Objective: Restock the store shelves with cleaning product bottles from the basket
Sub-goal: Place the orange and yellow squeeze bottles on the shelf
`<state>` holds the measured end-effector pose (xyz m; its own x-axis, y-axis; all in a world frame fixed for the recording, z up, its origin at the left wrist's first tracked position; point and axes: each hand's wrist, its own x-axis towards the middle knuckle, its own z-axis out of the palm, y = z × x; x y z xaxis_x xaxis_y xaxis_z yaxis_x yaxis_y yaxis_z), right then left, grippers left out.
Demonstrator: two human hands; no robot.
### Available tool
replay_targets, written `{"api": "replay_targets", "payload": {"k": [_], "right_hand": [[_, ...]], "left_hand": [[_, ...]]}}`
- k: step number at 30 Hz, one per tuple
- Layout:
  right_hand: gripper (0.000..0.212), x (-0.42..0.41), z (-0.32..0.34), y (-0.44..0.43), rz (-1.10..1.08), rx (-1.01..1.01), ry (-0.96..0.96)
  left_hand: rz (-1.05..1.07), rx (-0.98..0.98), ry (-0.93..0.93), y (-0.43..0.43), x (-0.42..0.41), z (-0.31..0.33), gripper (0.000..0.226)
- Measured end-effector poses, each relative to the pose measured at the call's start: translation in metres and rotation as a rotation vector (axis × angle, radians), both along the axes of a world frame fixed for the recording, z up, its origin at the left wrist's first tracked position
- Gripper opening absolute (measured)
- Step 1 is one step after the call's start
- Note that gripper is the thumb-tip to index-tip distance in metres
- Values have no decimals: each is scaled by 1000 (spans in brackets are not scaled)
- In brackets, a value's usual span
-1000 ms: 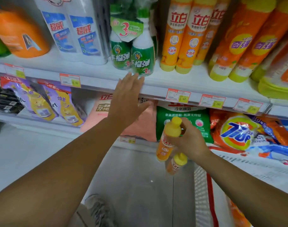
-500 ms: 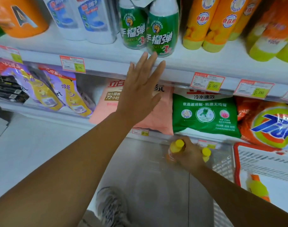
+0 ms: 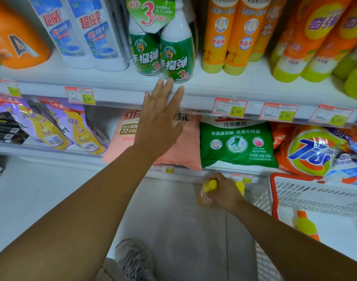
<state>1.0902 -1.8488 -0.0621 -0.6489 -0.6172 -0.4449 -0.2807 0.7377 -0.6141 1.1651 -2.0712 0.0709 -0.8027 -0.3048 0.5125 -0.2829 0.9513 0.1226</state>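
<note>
Bottles with yellow caps are down low in the right hand (image 3: 226,192), two of them gripped together: one orange bottle (image 3: 206,192) pokes out on the left of the fist, and a second yellow cap (image 3: 240,187) peeks out on the far side of the knuckles. That hand is closed around both, hanging over the grey floor (image 3: 179,220) just in front of the bottom shelf edge and right beside the white basket (image 3: 315,197) with its red rim. Inside the basket, another orange bottle with a yellow cap (image 3: 305,226) lies on its side, well clear of the hand. Up above, the left hand (image 3: 160,120) is flat and wide open, fingers spread, holding nothing; its fingertips reach the front lip of the upper shelf (image 3: 195,98), just below the two green spray bottles (image 3: 177,55). Whether the fingertips actually touch that lip is hard to call. To the right of the green pair stand tall orange bottles with yellow bases (image 3: 228,37), matching the colours of the ones in the right hand. Behind the left hand on the lower shelf sit a pink bag (image 3: 189,142) and a green bag (image 3: 236,142). A grey shoe (image 3: 133,258) shows at the bottom.
</note>
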Motion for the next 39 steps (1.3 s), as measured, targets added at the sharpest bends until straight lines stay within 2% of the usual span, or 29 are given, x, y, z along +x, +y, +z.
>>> {"api": "replay_targets", "payload": {"k": [3,7,10,12,14,16,18,20,27,32,34,36,37,39], "right_hand": [[40,-3,28,1,-51,-137,-29],[12,-19,105,-10,-238,-519,238],[10,-30,169,-23,-319,-777,318],[8,-40,200,-36,-331,-880,385],[20,-60,219,-54,-346,-910,454],[48,-88,231,-74,-370,-861,488],[75,-114,235,-91,-375,-767,487],[90,-129,237,-104,-381,-744,429],[68,-126,250,-99,-436,-796,343],[51,-87,277,-64,-495,-944,39],[41,-67,285,-43,-459,-934,-87],[39,-45,287,-19,-410,-925,-157],[39,-35,287,-7,-385,-923,-173],[44,-17,286,15,-339,-914,-220]], "left_hand": [[25,20,24,4,-2,5,71],[47,54,77,4,-4,15,59],[75,79,136,3,-7,23,58],[115,91,158,2,-10,25,60],[139,121,163,0,-12,25,61],[148,130,165,-3,-14,21,61],[152,120,171,-5,-16,17,60],[152,128,187,-5,-17,14,59],[164,155,138,-2,-19,19,56],[44,363,135,31,-14,54,64],[-65,572,101,59,-9,77,72],[-191,892,45,89,1,97,76],[-247,1039,33,104,7,105,73],[-294,1201,55,126,20,112,59]]}}
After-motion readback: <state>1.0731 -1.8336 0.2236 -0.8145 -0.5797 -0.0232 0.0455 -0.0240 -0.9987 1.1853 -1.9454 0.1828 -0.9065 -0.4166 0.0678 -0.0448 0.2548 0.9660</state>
